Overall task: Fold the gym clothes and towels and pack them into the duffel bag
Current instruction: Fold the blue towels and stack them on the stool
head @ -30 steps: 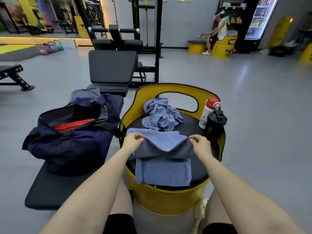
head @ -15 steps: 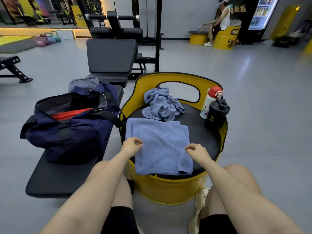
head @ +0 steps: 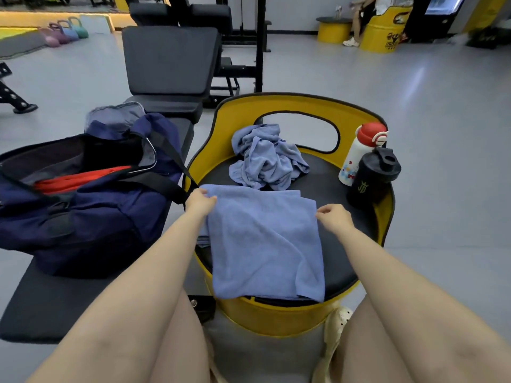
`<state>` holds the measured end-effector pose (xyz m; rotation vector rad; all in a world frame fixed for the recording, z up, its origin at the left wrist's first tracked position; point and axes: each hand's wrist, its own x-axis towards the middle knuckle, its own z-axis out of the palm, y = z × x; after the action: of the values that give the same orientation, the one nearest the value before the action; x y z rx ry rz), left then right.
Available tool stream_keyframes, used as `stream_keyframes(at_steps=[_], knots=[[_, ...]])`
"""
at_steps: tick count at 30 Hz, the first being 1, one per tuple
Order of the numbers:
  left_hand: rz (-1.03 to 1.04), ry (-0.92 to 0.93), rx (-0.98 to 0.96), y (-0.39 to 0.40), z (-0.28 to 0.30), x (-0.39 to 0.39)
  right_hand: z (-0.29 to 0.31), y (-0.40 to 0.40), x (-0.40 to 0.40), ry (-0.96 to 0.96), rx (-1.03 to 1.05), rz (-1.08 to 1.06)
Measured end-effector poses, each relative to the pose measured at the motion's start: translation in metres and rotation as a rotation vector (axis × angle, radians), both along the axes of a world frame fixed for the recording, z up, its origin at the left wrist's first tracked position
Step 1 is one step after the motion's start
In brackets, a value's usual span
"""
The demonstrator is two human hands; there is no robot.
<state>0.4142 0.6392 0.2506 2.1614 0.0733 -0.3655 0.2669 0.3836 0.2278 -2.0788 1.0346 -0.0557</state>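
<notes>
surface: yellow barrel seat (head: 279,103), black top, frame centre | folded towel (head: 265,244) lies flat on it | left hand (head: 199,201) pinches its upper-left corner | right hand (head: 334,218) at its right edge, fingers loosely curled, grip unclear | duffel bag (head: 83,205) open on bench (head: 49,302), left | room: grey gym floor (head: 442,106)

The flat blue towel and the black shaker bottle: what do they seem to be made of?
Flat blue towel: soft matte cloth, probably terry or microfibre, judging by its fuzzy nap and soft creases. Black shaker bottle: likely hard plastic, with a smooth, faintly glossy wall and moulded lid.
</notes>
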Motion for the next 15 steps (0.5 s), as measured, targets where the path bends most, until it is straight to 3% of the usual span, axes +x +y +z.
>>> stream_keyframes(at_steps=[6, 11, 15], knots=[[0.122, 0.065, -0.102, -0.007, -0.025, 0.028, -0.03, -0.021, 0.033, 0.027, 0.125, -0.095], [0.141, 0.084, -0.179, -0.01, -0.031, 0.034, -0.043, -0.026, 0.047, -0.078, 0.308, -0.227], [0.137, 0.091, -0.286, -0.012, -0.026, 0.028, -0.047, -0.023, 0.05, -0.146, 0.342, -0.296]])
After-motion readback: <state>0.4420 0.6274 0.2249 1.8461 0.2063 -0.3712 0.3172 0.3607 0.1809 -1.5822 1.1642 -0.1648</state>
